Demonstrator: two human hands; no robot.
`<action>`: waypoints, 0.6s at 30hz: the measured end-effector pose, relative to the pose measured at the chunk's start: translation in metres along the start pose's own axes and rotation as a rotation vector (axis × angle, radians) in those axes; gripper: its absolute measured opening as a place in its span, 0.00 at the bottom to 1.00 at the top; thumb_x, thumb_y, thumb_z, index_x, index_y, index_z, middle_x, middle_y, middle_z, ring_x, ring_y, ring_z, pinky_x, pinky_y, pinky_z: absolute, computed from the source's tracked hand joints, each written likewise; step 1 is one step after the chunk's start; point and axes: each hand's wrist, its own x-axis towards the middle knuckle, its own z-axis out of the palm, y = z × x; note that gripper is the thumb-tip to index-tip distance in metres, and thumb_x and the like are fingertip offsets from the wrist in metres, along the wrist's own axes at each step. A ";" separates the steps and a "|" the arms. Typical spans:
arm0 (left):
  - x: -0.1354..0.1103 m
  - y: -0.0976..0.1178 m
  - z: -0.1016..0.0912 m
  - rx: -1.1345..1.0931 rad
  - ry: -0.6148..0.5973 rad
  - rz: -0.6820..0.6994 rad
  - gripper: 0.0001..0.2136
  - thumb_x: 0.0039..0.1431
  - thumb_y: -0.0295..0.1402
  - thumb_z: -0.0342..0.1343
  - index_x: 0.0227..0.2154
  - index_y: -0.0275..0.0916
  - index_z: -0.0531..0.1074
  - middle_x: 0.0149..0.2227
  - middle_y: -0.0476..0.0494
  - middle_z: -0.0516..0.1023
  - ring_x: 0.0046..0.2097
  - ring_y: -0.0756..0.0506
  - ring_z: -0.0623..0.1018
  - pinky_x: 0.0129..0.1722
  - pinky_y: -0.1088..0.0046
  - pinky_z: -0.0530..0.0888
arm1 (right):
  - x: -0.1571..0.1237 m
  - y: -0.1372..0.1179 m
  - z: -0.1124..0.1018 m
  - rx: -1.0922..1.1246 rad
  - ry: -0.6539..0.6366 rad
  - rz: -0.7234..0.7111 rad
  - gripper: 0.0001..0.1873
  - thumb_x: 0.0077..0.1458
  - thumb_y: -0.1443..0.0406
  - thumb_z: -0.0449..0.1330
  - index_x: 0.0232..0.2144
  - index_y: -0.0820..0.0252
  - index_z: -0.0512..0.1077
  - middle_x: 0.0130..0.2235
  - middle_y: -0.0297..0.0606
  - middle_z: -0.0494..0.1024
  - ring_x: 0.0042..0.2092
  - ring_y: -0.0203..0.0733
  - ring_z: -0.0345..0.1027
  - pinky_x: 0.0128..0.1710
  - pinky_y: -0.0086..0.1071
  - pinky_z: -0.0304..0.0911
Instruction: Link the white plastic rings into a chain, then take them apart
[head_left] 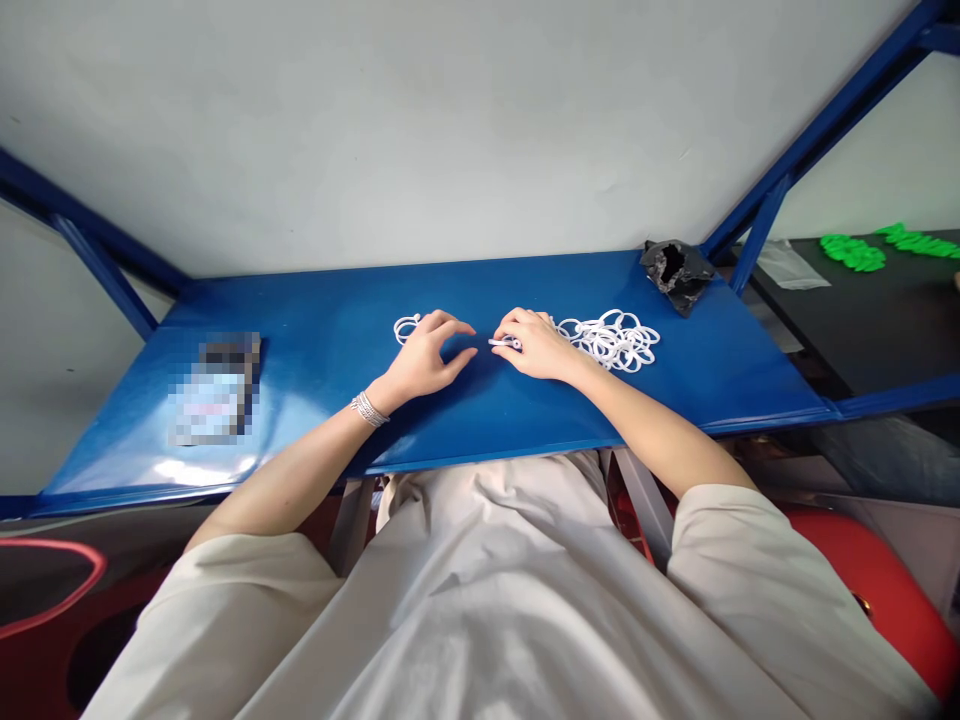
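Observation:
My left hand [429, 352] rests on the blue table [322, 340] with its fingers spread, lying over a white cord loop [406, 327] at its far left side. My right hand [529, 345] is curled, its fingers pinching a small white cord piece [504, 343] against the tabletop. Just right of that hand lies a tangled pile of white cord loops [615, 340]. A silver bracelet [369, 408] circles my left wrist.
A black crumpled bag [676, 272] sits at the table's back right corner. A blurred flat object [214, 390] lies on the left part of the table. Blue frame bars rise on both sides. A neighbouring dark table [870, 320] holds green pieces [853, 252].

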 end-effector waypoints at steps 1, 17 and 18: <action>-0.001 0.004 0.001 -0.067 -0.025 0.013 0.14 0.68 0.41 0.59 0.51 0.41 0.77 0.48 0.38 0.79 0.47 0.40 0.78 0.51 0.58 0.78 | 0.000 0.000 0.002 0.011 0.018 -0.023 0.09 0.68 0.61 0.62 0.43 0.59 0.80 0.52 0.48 0.78 0.56 0.55 0.71 0.61 0.51 0.55; 0.000 0.007 0.007 -0.679 -0.172 -0.201 0.22 0.62 0.52 0.67 0.39 0.35 0.77 0.32 0.44 0.79 0.31 0.49 0.75 0.33 0.73 0.73 | -0.001 -0.006 0.010 0.149 0.151 -0.109 0.11 0.61 0.58 0.69 0.32 0.59 0.79 0.41 0.41 0.79 0.42 0.46 0.69 0.48 0.40 0.57; 0.001 0.006 0.008 -0.726 -0.153 -0.207 0.22 0.61 0.52 0.68 0.39 0.35 0.77 0.34 0.43 0.81 0.33 0.48 0.77 0.35 0.72 0.75 | -0.001 -0.005 0.009 0.179 0.160 -0.112 0.11 0.61 0.58 0.69 0.32 0.59 0.79 0.41 0.41 0.79 0.42 0.46 0.70 0.47 0.40 0.58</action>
